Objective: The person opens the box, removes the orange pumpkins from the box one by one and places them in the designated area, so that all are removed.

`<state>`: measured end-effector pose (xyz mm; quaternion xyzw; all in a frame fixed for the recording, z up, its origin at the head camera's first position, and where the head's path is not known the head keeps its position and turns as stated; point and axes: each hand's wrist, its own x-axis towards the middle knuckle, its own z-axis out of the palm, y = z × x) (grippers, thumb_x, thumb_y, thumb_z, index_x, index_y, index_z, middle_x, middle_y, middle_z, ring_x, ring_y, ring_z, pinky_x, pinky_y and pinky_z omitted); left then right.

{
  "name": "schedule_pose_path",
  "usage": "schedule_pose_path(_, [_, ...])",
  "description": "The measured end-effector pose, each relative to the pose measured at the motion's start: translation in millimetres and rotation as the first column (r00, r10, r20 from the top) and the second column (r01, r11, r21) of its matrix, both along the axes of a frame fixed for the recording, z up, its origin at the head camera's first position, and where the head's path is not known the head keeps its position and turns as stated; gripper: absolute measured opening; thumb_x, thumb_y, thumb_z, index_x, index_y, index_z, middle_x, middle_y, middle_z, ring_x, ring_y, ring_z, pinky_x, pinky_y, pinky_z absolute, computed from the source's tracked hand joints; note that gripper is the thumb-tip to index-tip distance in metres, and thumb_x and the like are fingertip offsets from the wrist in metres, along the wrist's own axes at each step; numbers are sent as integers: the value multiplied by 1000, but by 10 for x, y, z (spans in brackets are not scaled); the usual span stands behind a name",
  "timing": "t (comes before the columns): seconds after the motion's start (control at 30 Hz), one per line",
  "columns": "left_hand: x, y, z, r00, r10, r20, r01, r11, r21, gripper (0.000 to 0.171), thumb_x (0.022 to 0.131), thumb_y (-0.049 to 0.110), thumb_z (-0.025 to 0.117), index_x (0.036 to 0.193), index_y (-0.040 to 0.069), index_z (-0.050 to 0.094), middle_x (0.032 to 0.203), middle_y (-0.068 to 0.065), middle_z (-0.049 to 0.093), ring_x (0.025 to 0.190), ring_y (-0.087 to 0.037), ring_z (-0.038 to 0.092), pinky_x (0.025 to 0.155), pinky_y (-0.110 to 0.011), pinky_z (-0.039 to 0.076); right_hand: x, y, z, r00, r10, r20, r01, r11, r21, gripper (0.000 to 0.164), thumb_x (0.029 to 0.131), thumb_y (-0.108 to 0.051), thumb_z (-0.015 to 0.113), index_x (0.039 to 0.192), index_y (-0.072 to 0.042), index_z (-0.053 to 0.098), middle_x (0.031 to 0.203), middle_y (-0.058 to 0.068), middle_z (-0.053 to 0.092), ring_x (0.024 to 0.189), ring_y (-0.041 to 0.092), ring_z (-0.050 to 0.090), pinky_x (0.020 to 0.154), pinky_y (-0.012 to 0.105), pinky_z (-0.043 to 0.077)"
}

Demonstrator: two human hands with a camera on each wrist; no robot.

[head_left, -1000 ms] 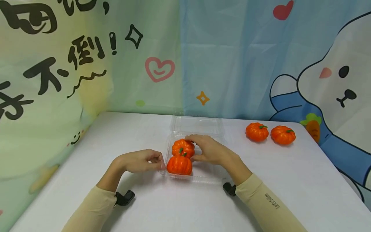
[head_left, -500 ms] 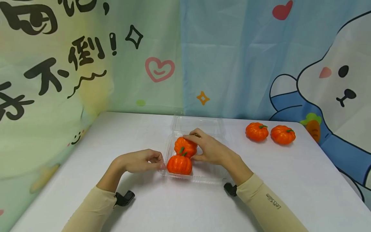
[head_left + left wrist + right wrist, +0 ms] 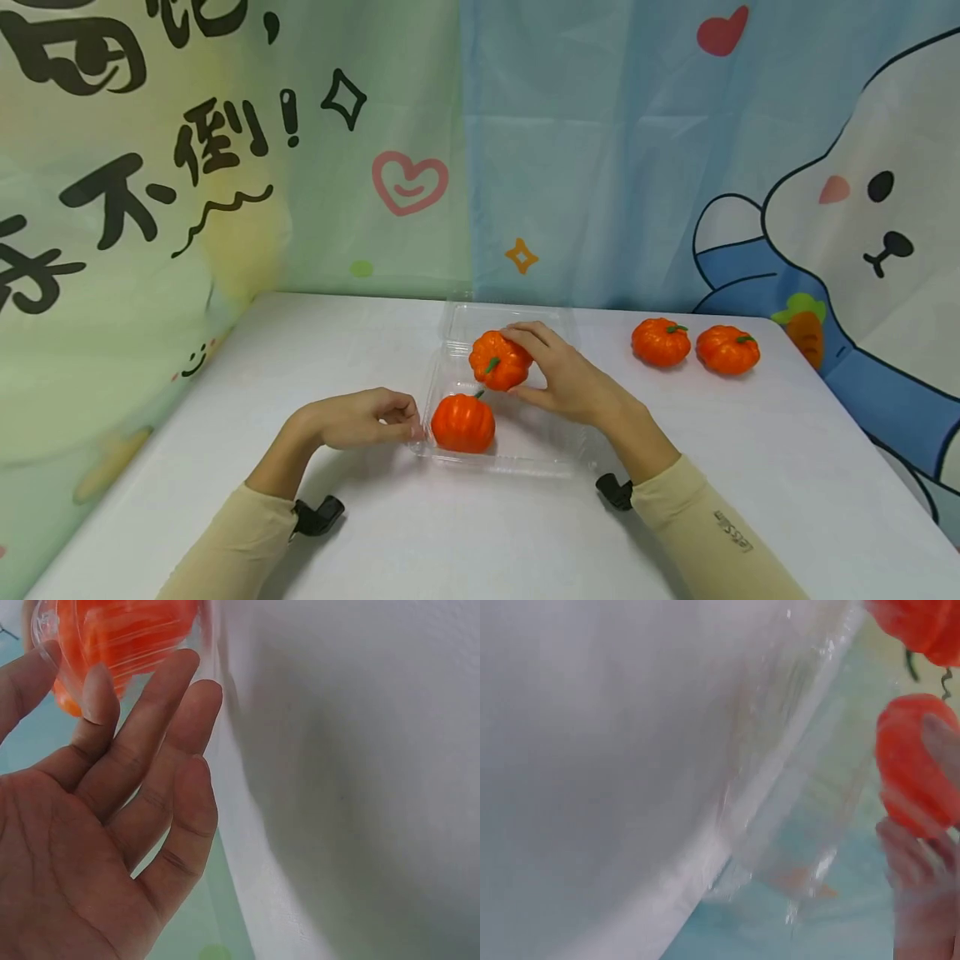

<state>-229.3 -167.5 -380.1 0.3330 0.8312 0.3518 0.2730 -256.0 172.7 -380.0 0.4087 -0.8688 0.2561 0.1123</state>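
- Pumpkin, gripped between thumb and fingers of the right hand, over the clear container, apart from the near pumpkin inside.
- Left hand: pinches the clear container's near-left corner.
- Step, apparently: positioning the gripped pumpkin; next move calls for gentle lowering, rim held steady.

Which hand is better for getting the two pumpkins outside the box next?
Probably the right hand, once it sets down the held pumpkin: it's nearer the two pumpkins. The left hand is farther away and pinching the edge of the box.
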Motion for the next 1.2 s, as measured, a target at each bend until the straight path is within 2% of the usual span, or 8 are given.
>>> schedule_pose_path(0.17, [16, -41, -5, 1000, 7, -14, -7, 1000, 2, 15, 102, 23, 59, 102, 12, 69, 100, -2, 73, 96, -17, 61, 89, -34, 47, 1, 142, 79, 999, -43, -22, 43, 999, -4, 76, 85, -16, 85, 148, -4, 44, 152, 16, 45, 137, 33, 47, 108, 48, 47])
schedule_pose_path(0.33, [26, -58, -8, 1000, -1, -17, 1, 1000, 18, 15, 101, 20, 57, 104, 10, 69, 102, -3, 71, 98, -19, 60, 91, -37, 47, 23, 315, 125, 996, -82, -23, 82, 996, -31, 77, 84, -16, 86, 148, -4, 44, 149, 14, 48, 131, 30, 52, 101, 45, 53])
schedule_pose_path(0.67, [-4, -41, -9, 999, -9, -42, 9, 1000, -2, 13, 102, 22, 58, 102, 15, 69, 100, 1, 70, 100, -17, 61, 94, -38, 47, 66, 703, 48, 976, -195, -101, 179, 972, -152, 87, 79, -8, 88, 153, -3, 41, 144, 17, 48, 128, 33, 53, 91, 50, 56])
schedule_pose_path(0.9, [-13, -35, -9, 999, -18, -44, 19, 1000, 14, 12, 102, 22, 59, 102, 14, 69, 99, 4, 69, 100, -17, 62, 94, -37, 47, 115, 882, 0, 961, -266, -77, 255, 958, -130, 80, 79, -9, 87, 148, -4, 47, 145, 15, 46, 128, 33, 51, 93, 52, 55])
schedule_pose_path(1.2, [-13, -38, -21, 999, -12, -30, 13, 1000, 11, 12, 101, 23, 61, 101, 14, 69, 98, 0, 71, 99, -17, 62, 94, -37, 47, 136, 1162, -84, 927, -367, -84, 358, 928, -104, 80, 75, -16, 92, 140, -3, 49, 136, 16, 52, 122, 33, 52, 94, 55, 53])
